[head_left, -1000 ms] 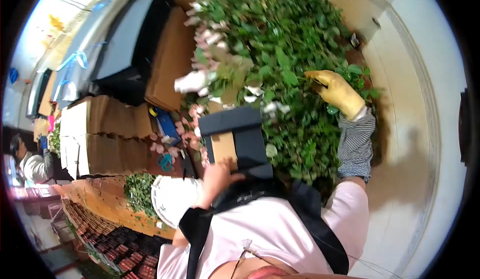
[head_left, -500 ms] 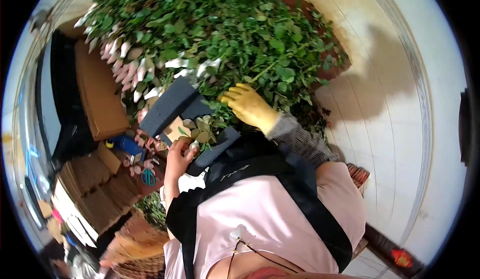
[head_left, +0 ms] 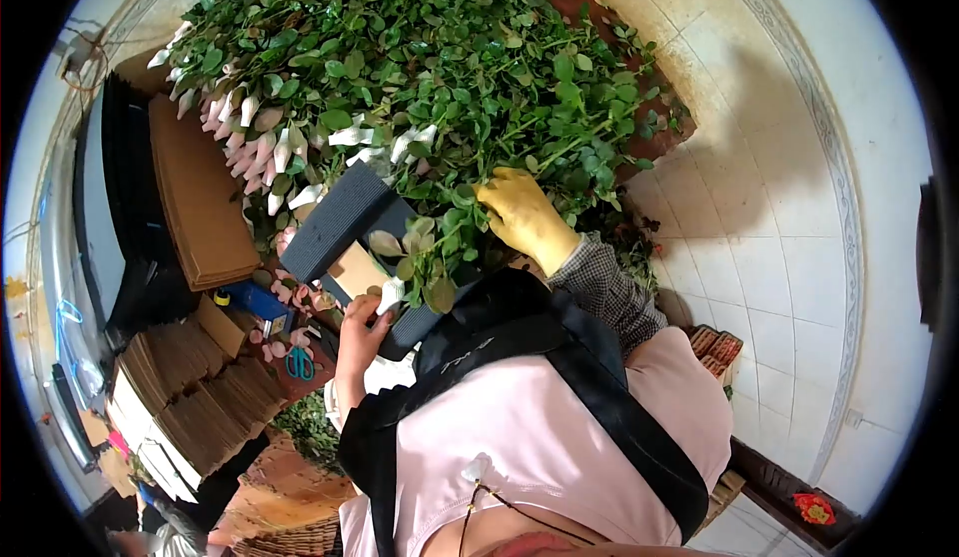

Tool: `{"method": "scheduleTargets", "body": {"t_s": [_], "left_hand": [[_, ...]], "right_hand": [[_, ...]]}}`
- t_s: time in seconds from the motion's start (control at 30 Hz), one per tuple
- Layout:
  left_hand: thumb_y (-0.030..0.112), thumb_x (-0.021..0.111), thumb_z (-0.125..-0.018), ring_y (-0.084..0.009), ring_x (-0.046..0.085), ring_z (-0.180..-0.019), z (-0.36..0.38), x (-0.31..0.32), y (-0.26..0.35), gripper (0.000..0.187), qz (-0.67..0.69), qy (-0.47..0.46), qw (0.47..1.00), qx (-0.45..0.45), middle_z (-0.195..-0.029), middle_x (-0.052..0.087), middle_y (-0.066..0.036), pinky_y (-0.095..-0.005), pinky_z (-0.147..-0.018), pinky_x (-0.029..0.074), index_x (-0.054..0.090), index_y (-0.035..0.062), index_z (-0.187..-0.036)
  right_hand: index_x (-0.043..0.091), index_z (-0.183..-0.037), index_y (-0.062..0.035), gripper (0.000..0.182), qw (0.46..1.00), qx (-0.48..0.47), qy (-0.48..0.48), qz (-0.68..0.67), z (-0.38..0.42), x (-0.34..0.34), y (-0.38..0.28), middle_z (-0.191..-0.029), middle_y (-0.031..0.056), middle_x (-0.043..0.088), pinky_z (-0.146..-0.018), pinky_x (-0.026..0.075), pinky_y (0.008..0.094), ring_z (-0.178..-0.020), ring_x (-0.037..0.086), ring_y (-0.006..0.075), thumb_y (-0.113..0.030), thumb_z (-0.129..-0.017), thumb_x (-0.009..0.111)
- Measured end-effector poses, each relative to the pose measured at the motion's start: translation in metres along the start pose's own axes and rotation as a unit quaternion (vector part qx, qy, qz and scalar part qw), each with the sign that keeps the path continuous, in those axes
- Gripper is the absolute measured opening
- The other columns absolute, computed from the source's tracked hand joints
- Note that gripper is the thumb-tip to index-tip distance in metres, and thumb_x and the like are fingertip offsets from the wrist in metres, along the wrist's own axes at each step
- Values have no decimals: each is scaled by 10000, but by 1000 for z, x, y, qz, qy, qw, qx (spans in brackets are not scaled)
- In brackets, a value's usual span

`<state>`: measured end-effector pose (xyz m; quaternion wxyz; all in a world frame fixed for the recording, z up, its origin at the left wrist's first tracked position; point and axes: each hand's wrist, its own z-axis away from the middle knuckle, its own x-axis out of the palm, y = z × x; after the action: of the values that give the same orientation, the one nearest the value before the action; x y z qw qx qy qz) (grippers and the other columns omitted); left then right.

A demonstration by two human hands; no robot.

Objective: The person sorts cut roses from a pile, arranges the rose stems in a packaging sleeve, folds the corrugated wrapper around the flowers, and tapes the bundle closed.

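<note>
My bare left hand [head_left: 362, 345] pinches the head of a rose, whose bud [head_left: 391, 295] is wrapped in a white sleeve. Leaves [head_left: 425, 257] of this rose spread to the right, toward my right hand [head_left: 527, 219]. That hand wears a yellow glove, and its fingers curl round the stem end among the leaves; the stem is mostly hidden. Under the rose lies a dark ribbed sheet [head_left: 338, 219], with a tan cardboard piece [head_left: 357, 271] on it, just above my left hand.
A large heap of leafy roses [head_left: 400, 67] covers the table ahead, with pink and white sleeved buds [head_left: 262, 152] at its left. Cardboard sheets [head_left: 200, 192] stand at left, above a cardboard stack [head_left: 190, 387]. Teal scissors [head_left: 299, 362] lie near fallen petals. A tiled wall [head_left: 759, 207] is at right.
My right hand has moved slightly right and down, its fingers now curled in. The rose's leaves have risen and spread between my hands. My left hand stays near the same spot.
</note>
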<state>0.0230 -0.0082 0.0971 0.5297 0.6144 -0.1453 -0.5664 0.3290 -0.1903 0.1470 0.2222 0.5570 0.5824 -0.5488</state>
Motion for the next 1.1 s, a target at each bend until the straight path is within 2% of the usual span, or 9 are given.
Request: {"method": "scheduleTargets", "body": {"t_s": [0.13,0.17,0.37,0.53,0.6,0.8,1.0,1.07,1.1], "left_hand": [[25,692,-868,-236,630,-886,-5,2,2,183,59,-6,998,-16,-993,630,-119,-304,-743,508,687,-18,-1046],[24,670,-886,-227,634,-884,-5,2,2,165,68,-8,998,-9,-996,631,-115,-308,-738,510,689,-16,-1045],[-6,551,-943,-264,600,-1006,-2,-3,-5,195,80,-27,996,26,-1031,624,-131,-314,-890,453,666,-31,-1098],[-27,604,-907,-250,573,-1070,1,-4,-8,281,73,-61,995,17,-1167,596,-114,-313,-937,448,650,15,-1182],[-7,611,-914,-256,614,-1009,3,-7,6,273,79,-62,994,-42,-1129,634,-148,-336,-909,474,640,-9,-1186],[81,673,-927,-228,643,-900,10,9,-16,304,35,7,997,-62,-1005,658,-179,-359,-797,507,615,-69,-1185],[60,671,-929,-176,636,-907,5,8,4,340,111,25,988,-102,-1020,655,-142,-332,-783,516,583,-60,-1234],[58,675,-928,-167,636,-908,4,7,9,337,125,32,987,-96,-1019,658,-131,-327,-786,518,582,-59,-1230],[62,680,-926,-161,637,-907,3,6,13,321,100,24,989,-103,-1016,660,-130,-321,-786,517,590,-55,-1210]], "right_hand": [[655,-1098,-86,397,996,16,38,79,-12,-22,-5,-715,29,585,-921,512,429,-770,601,231,83,-739,670],[615,-1187,-146,592,990,45,41,126,-12,-24,8,-751,12,597,-1079,447,428,-814,640,222,159,-682,661],[649,-1025,-100,450,970,25,150,191,-40,-97,14,-910,83,678,-1089,438,461,-959,657,252,92,-627,733],[607,-846,-94,326,999,-33,7,42,-58,-17,-12,-779,31,605,-1035,478,442,-895,641,240,90,-620,752],[617,-778,-91,173,999,-26,-43,-20,-39,53,-3,-734,44,591,-1023,475,438,-872,628,229,72,-722,621],[623,-866,-117,217,996,-64,-51,-16,-6,99,6,-749,49,590,-1029,432,422,-778,616,248,26,-704,646],[595,-1283,-109,516,984,-153,-79,47,-4,60,3,-892,50,662,-1049,421,409,-889,651,260,-139,-781,712],[628,-1200,-107,347,968,-129,-198,84,0,84,14,-789,48,653,-1040,434,400,-830,657,250,-101,-854,624],[708,-962,-111,185,976,-141,-155,64,-1,83,11,-671,53,624,-1034,452,443,-741,657,249,-56,-889,546]]}}
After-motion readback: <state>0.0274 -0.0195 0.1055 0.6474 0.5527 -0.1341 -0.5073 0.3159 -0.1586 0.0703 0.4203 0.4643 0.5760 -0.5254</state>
